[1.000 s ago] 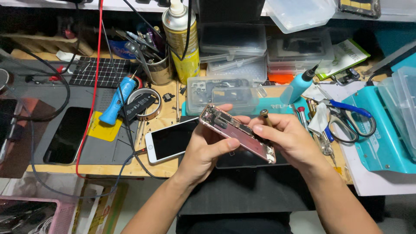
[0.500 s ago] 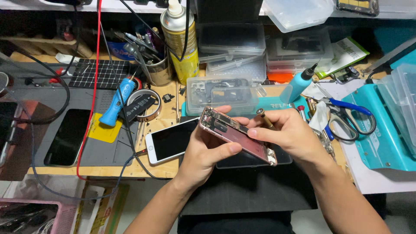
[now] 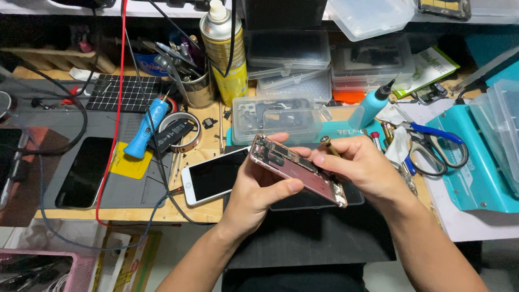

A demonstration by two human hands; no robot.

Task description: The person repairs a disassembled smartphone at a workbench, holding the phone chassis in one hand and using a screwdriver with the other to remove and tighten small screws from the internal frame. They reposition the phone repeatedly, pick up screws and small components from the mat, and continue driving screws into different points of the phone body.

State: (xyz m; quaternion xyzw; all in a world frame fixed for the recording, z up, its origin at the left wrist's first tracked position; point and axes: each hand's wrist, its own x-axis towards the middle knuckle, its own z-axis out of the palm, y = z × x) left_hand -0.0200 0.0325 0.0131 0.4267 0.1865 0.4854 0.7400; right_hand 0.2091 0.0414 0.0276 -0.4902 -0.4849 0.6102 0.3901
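The work in hand looked like disassembly or repair of an opened phone body (image 3: 298, 170), its internals facing up, held tilted above the bench between both hands. The left hand (image 3: 258, 189) had its fingers curled closed around the phone's near edge, thumb laid across the underside toward the right. The right hand (image 3: 361, 167) steadied the far end and also pinched a small screwdriver (image 3: 327, 144), its cap poking up just above the fingertips. The next move probably called for bringing the driver tip onto a tiny screw, which needs a steady hold and a fine aim.

Well left of the left fingers lay a dark screen panel (image 3: 85, 172) on a grey mat, a blue tool (image 3: 147, 127) and a tape roll (image 3: 178, 132). Just beside them sat a white-framed phone (image 3: 215, 176), screen up. Beyond the fingers stood a clear parts box (image 3: 275, 116) and a yellow spray can (image 3: 224, 51). Right of the right fingers lay blue-handled scissors (image 3: 432, 143). Nothing blocked the hands themselves, though the bench was crowded.
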